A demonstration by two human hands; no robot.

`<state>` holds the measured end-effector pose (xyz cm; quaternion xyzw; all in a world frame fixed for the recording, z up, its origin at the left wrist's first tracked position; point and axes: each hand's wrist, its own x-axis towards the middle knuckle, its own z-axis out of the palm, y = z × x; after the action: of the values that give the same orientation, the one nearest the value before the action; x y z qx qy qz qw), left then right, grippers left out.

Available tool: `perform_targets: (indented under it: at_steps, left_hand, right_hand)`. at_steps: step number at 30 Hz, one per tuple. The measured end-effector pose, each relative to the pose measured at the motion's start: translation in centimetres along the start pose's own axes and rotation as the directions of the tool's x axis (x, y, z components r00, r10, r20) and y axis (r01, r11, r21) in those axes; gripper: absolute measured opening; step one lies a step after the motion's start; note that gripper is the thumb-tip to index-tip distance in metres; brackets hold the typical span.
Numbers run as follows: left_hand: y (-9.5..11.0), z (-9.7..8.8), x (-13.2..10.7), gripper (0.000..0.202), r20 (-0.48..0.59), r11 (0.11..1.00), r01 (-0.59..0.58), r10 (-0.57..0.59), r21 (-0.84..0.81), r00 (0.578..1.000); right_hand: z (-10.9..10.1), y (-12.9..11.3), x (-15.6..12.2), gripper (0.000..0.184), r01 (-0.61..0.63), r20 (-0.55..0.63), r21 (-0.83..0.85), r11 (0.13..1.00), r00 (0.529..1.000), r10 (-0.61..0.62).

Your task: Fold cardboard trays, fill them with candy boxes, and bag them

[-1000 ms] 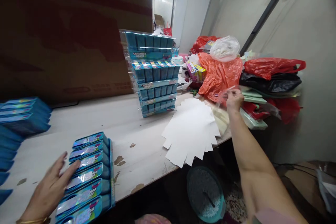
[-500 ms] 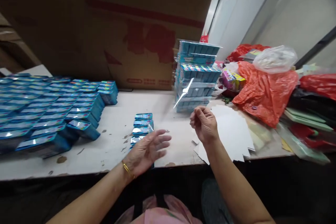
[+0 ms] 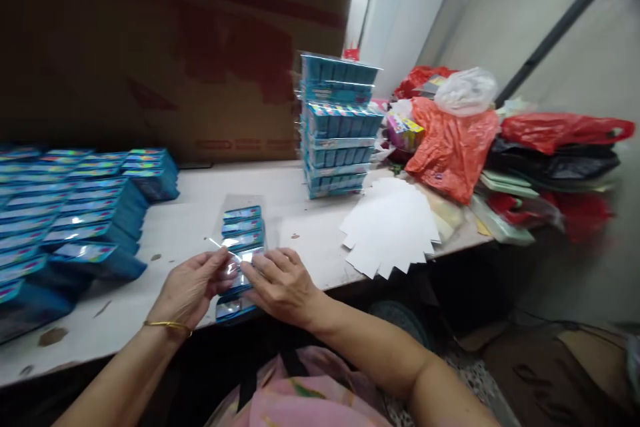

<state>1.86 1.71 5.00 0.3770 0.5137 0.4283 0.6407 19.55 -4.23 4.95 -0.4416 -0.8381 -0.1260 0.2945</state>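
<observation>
A short row of small blue boxes [image 3: 243, 226] stands near the table's front edge, with clear plastic film [image 3: 244, 201] around or over it; which of the two I cannot tell. My left hand [image 3: 193, 283] is at the row's left side, thumb and fingers pinching a shiny edge of the film. From the right, my right hand [image 3: 285, 287] reaches over the boxes, its fingers bent and close together on the film. The two hands' fingertips nearly meet above the row and hide part of it.
Many blue boxes [image 3: 85, 210] fill the table's left side. Film-wrapped packs [image 3: 340, 123] are stacked at the back, beside a large cardboard carton [image 3: 240, 100]. White notched cards [image 3: 393, 227] lie to the right, with red plastic bags [image 3: 453, 147] behind them.
My right hand, earlier raised in a pinch near the stack, has come left to the row of boxes. My left hand has gone from open to pinching the film. The view has turned right.
</observation>
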Motion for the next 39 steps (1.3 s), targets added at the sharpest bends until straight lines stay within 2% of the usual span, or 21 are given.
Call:
perform_targets:
  at_steps: [3, 6, 8, 10, 11, 12, 14, 16, 18, 20, 24, 27, 29, 32, 34, 36, 37, 38, 39]
  left_hand:
    - [-0.2, 0.8, 1.0, 0.031, -0.097, 0.993, -0.102, 0.108, 0.06, 0.989]
    - [-0.1, 1.2, 1.5, 0.036, -0.184, 0.962, -0.224, 0.252, 0.156, 0.95]
    - [0.2, 1.1, 1.3, 0.043, -0.155, 0.922, -0.325, 0.36, 0.211, 0.92]
    - [0.6, 0.9, 0.7, 0.071, -0.065, 0.847, -0.452, 0.487, 0.281, 0.871]
    - [0.8, 0.7, 0.4, 0.083, 0.003, 0.785, -0.518, 0.55, 0.339, 0.835]
    - [1.0, 0.5, 0.1, 0.085, 0.082, 0.697, -0.58, 0.608, 0.421, 0.789]
    - [1.3, 0.0, -0.3, 0.068, 0.24, 0.457, -0.655, 0.679, 0.602, 0.694]
    - [1.6, -0.5, -0.5, 0.051, 0.37, 0.222, -0.666, 0.688, 0.712, 0.624]
    - [2.0, -0.9, -0.6, 0.044, 0.438, 0.082, -0.652, 0.676, 0.754, 0.592]
    - [2.4, -1.1, -0.9, 0.035, 0.482, 0.027, -0.65, 0.647, 0.759, 0.59]
    - [3.0, -1.1, -1.4, 0.022, 0.497, 0.023, -0.64, 0.608, 0.768, 0.619]
    - [2.9, -1.4, -1.3, 0.021, 0.398, -0.018, -0.516, 0.658, 0.857, 0.639]
    - [2.6, -1.7, -1.3, 0.02, 0.31, -0.032, -0.425, 0.734, 0.905, 0.604]
    - [2.2, -2.1, -0.8, 0.017, 0.266, 0.003, -0.46, 0.813, 0.888, 0.518]
    - [2.3, -2.4, 0.4, 0.017, 0.209, 0.076, -0.497, 0.844, 0.864, 0.494]
    - [2.9, -2.7, 2.4, 0.02, 0.097, 0.188, -0.483, 0.858, 0.855, 0.504]
    - [3.5, -2.9, 3.6, 0.023, 0.033, 0.253, -0.468, 0.854, 0.847, 0.52]
    - [4.2, -3.0, 4.7, 0.026, -0.03, 0.325, -0.457, 0.839, 0.828, 0.543]
    - [5.1, -3.0, 5.7, 0.031, -0.088, 0.4, -0.458, 0.821, 0.794, 0.564]
  right_hand:
    - [1.4, 0.4, 0.5, 0.018, -0.061, 0.024, -0.123, 0.991, 0.998, 0.064]
    - [1.7, 1.9, 1.8, 0.018, -0.079, 0.009, -0.153, 0.985, 0.997, 0.082]
    - [1.6, 2.5, 2.8, 0.019, -0.082, -0.005, -0.168, 0.982, 0.997, 0.082]
    - [1.5, 2.8, 3.7, 0.021, -0.083, -0.02, -0.165, 0.983, 0.997, 0.081]
    - [1.6, 2.9, 4.0, 0.022, -0.078, -0.022, -0.152, 0.985, 0.997, 0.076]
    - [1.7, 3.0, 4.2, 0.024, -0.074, -0.02, -0.136, 0.988, 0.997, 0.072]
    - [1.9, 3.2, 4.6, 0.03, -0.072, -0.008, -0.103, 0.992, 0.997, 0.072]
    - [2.0, 3.5, 4.8, 0.035, -0.073, 0.011, -0.07, 0.995, 0.997, 0.074]
    - [1.9, 3.6, 5.0, 0.039, -0.074, 0.03, -0.028, 0.997, 0.997, 0.075]
    - [1.6, 3.6, 5.2, 0.041, -0.084, 0.054, 0.032, 0.996, 0.995, 0.082]
    - [0.5, 3.0, 5.7, 0.037, -0.09, 0.102, 0.086, 0.992, 0.991, 0.081]
    - [-0.2, 2.0, 5.8, 0.025, -0.077, 0.11, -0.062, 0.995, 0.99, 0.084]
    - [-0.2, 1.7, 5.6, 0.018, -0.085, 0.131, -0.167, 0.982, 0.985, 0.108]
    - [0.7, 2.8, 5.4, 0.018, -0.233, 0.165, -0.279, 0.932, 0.944, 0.285]
    - [1.9, 4.4, 5.7, 0.019, -0.389, 0.19, -0.337, 0.858, 0.864, 0.466]
    - [3.0, 6.2, 6.7, 0.021, -0.502, 0.233, -0.366, 0.783, 0.765, 0.6]
    - [3.4, 6.9, 7.5, 0.022, -0.535, 0.253, -0.364, 0.762, 0.731, 0.634]
    - [3.5, 7.5, 8.3, 0.024, -0.557, 0.262, -0.346, 0.755, 0.715, 0.648]
    - [3.4, 7.9, 9.3, 0.025, -0.573, 0.251, -0.309, 0.759, 0.721, 0.646]
